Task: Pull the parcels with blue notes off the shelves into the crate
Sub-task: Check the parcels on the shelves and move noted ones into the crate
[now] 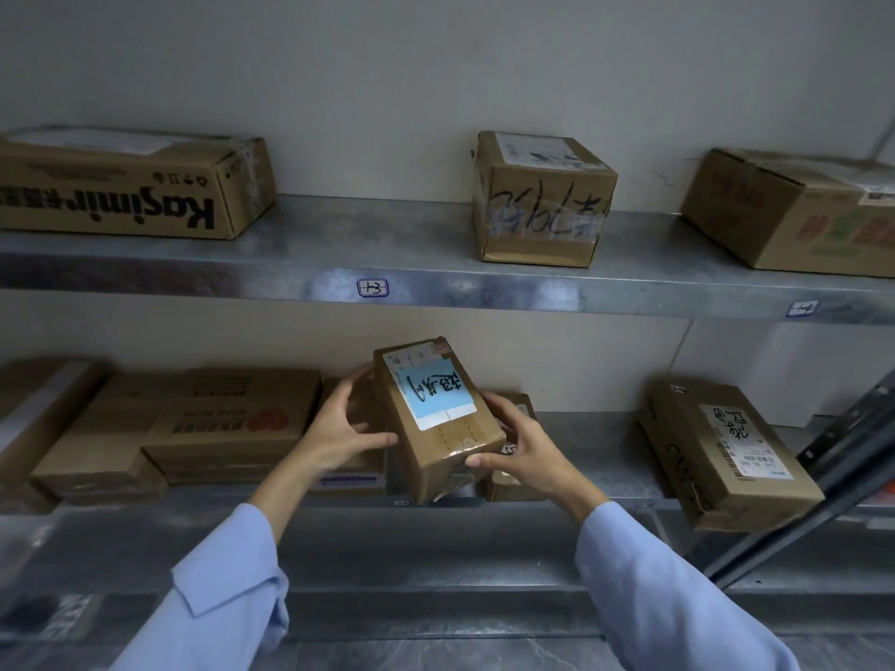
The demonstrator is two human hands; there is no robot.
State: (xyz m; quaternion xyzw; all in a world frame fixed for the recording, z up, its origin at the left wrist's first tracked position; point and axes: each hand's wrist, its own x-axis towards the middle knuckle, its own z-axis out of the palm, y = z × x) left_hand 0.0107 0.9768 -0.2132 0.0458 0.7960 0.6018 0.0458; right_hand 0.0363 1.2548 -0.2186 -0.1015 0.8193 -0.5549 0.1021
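A small brown parcel [445,447] with a blue note [434,388] stuck over its white label is held up, tilted, in front of the lower shelf [595,457]. My left hand [341,431] grips its left side, thumb on the front. On the right side, my right hand [520,450] holds the parcel's lower corner. Both arms wear light blue sleeves. No crate is in view.
On the upper shelf [387,254] stand a long "Kasimir" box [126,191], a cube box [542,201] with handwriting and a box [799,215] at far right. The lower shelf carries flat boxes [193,423] at left, small parcels behind my hands, and a labelled box [726,452] at right beside a dark upright [823,481].
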